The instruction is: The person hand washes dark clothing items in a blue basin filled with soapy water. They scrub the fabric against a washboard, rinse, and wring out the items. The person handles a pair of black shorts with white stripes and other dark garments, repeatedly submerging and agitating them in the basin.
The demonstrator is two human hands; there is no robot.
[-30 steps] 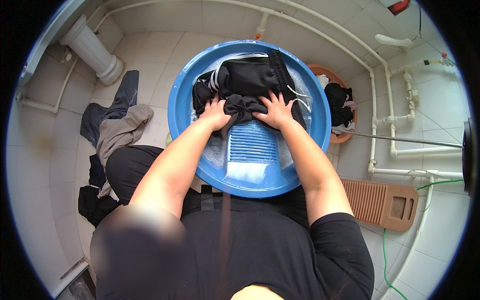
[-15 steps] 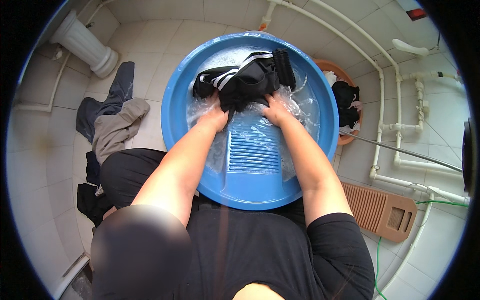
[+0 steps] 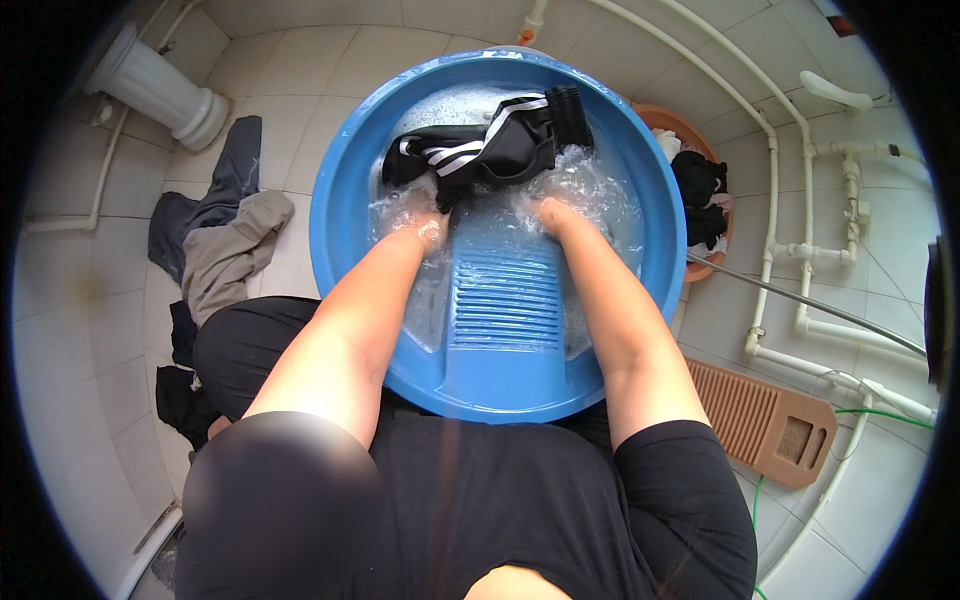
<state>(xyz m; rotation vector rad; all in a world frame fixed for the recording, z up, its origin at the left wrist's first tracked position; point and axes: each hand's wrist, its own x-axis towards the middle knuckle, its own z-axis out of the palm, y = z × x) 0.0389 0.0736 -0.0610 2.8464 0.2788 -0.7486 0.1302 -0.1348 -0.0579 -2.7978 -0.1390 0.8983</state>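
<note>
Both left hand [image 3: 431, 229] and right hand [image 3: 547, 212] dip into foamy water [image 3: 606, 216]

A black cloth garment with white stripes [image 3: 515, 155] lies bunched in the upper middle of the frame, inside a large round blue plastic basin [image 3: 334, 225] and above its moulded ridged washboard [image 3: 505, 305]. Soaked like this, it is probably limp, heavy for cloth and slippery with suds, hardly fragile; the thick, gathered black waistband [image 3: 569, 115] at its upper right looks the surest place to take hold, since loose folds would tend to slide away. The left forearm [image 3: 345, 340] slants up and rightward from the lower edge, the right forearm [image 3: 612, 305] up and leftward, with both wrists near the water's surface just below the garment. Splashing hides the fingers, so I cannot tell how far they are spread or whether they have hold of any cloth
</note>
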